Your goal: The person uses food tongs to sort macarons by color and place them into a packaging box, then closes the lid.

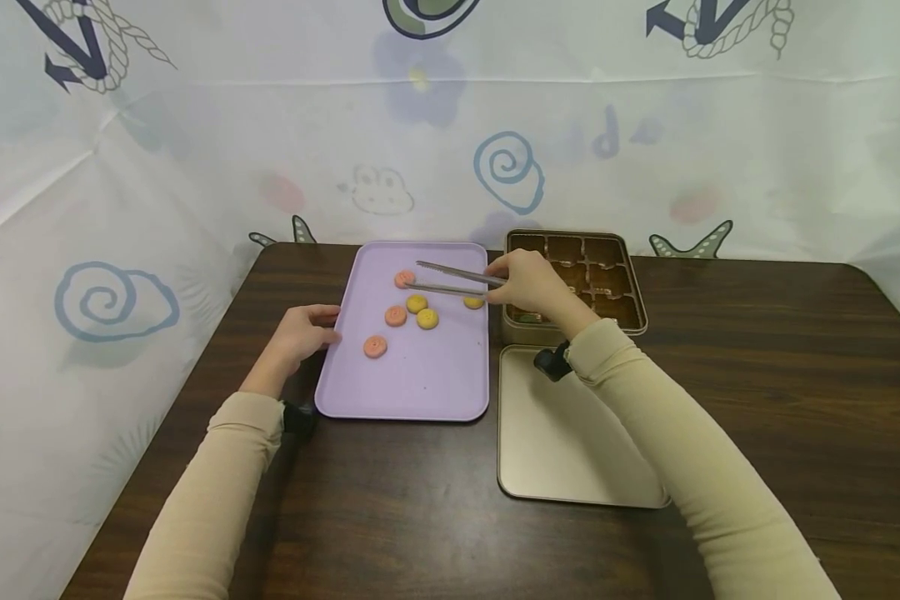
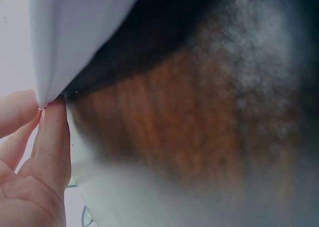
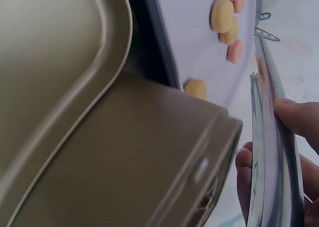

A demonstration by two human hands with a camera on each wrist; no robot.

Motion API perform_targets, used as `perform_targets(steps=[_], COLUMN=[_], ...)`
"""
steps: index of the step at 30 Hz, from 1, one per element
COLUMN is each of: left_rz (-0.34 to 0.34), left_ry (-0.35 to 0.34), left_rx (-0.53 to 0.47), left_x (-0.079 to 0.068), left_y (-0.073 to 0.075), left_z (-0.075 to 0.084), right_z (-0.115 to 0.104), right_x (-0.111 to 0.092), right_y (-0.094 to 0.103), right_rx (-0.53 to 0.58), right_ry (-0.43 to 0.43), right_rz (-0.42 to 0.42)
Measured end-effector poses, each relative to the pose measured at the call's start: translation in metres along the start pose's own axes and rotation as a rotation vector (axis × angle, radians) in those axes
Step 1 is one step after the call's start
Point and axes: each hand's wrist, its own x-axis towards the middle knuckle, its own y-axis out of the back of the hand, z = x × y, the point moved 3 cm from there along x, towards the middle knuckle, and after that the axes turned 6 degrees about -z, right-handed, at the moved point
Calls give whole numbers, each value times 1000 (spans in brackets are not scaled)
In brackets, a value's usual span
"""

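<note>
A lilac tray (image 1: 450, 375) lies on the table, bearing a few pink macarons (image 1: 375, 347) and a few yellow macarons (image 1: 427, 318). At its left edge my left hand (image 1: 300, 337) pinches the rim between thumb and fingers; the left wrist view shows these fingertips (image 2: 52, 122) against the tray's edge (image 2: 75, 43). My right hand (image 1: 528, 283) grips metal tongs (image 1: 450, 289) above the tray's right side. Their arms are spread and point left, tips near the farthest pink macaron (image 1: 404, 279). Whether they touch it, I cannot tell.
Right of the tray stands a gold tin (image 1: 536, 335) with a brown divided insert (image 1: 603, 277), partly behind my right hand. In front of it lies a gold lid (image 1: 562, 450), partly under my right forearm. A patterned white sheet (image 1: 435, 167) hangs behind the dark wooden table (image 1: 390, 517).
</note>
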Motion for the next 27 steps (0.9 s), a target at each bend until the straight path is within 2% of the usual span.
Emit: perform_targets(steps=[7, 18, 27], left_rz=[2, 1, 3], left_ry=[7, -10, -14], left_rx=[-1, -12, -12], left_x=[-1, 1, 1], left_y=[0, 0, 0], left_z=[-1, -1, -2], right_z=[-4, -14, -17], right_x=[7, 13, 17], right_y=[-7, -15, -22], right_rx=[-2, -38, -15], right_ry=[-38, -32, -71], right_rz=[-7, 1, 1])
